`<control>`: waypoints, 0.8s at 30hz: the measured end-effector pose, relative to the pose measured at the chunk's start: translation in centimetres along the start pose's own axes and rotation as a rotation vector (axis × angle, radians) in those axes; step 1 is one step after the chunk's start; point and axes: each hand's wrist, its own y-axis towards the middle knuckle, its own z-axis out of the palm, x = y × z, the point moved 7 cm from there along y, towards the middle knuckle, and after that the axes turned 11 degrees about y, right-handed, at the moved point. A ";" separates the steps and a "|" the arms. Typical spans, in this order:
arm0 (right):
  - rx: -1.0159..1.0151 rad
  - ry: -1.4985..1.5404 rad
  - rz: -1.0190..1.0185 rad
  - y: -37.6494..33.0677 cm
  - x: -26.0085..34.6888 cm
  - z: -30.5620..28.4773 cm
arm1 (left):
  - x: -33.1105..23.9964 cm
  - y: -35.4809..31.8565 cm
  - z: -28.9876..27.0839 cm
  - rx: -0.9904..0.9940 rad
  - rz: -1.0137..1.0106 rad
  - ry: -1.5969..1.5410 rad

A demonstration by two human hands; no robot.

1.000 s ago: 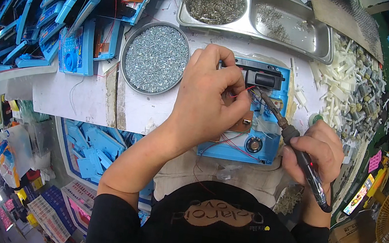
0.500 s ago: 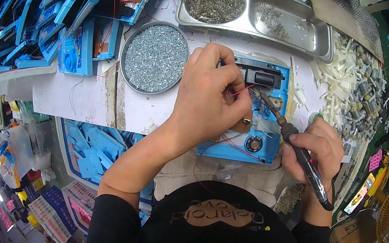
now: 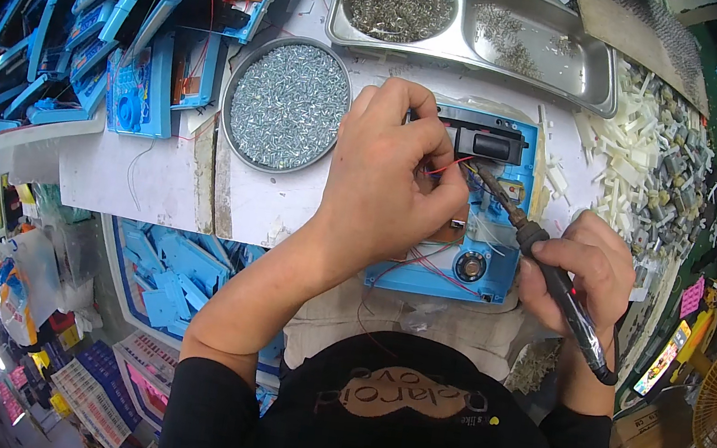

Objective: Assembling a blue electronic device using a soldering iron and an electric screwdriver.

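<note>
An open blue plastic casing (image 3: pixel 406 277) lies in front of me, with a black battery box (image 3: pixel 487 144), a round speaker (image 3: pixel 469 265) and loose wires inside. Over its left half my left hand (image 3: pixel 399 161) pinches a thin red wire (image 3: pixel 447 165) between thumb and fingertips. My right hand (image 3: pixel 586 270) is wrapped round the black handle of a soldering iron (image 3: pixel 557 275). The iron's tip points up and left into the casing, close to the wire ends below the battery box. Whether the tip touches anything I cannot tell. My left hand hides part of the casing and a brown circuit board (image 3: pixel 450 228).
Left of the casing stands a round tray (image 3: pixel 227 105) of small screws. A steel compartment tray (image 3: pixel 480 76) with small metal parts is at the back. White plastic pieces and small motors (image 3: pixel 659 175) pile up at right. Blue casings (image 3: pixel 139 92) stack at far left.
The soldering iron's tip has shifted very slightly within the casing. My left hand keeps its pinch on the red wire, almost unmoved.
</note>
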 end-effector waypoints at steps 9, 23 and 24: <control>-0.003 -0.007 -0.013 0.0 0.0 -0.1 | 0.1 0.0 0.0 -0.005 0.012 0.004; -0.015 0.011 -0.010 -0.8 0.2 -0.7 | 0.0 0.0 0.0 0.004 -0.002 0.003; -0.018 0.014 -0.012 -0.8 0.2 -0.8 | 0.1 0.0 0.0 0.005 -0.004 0.003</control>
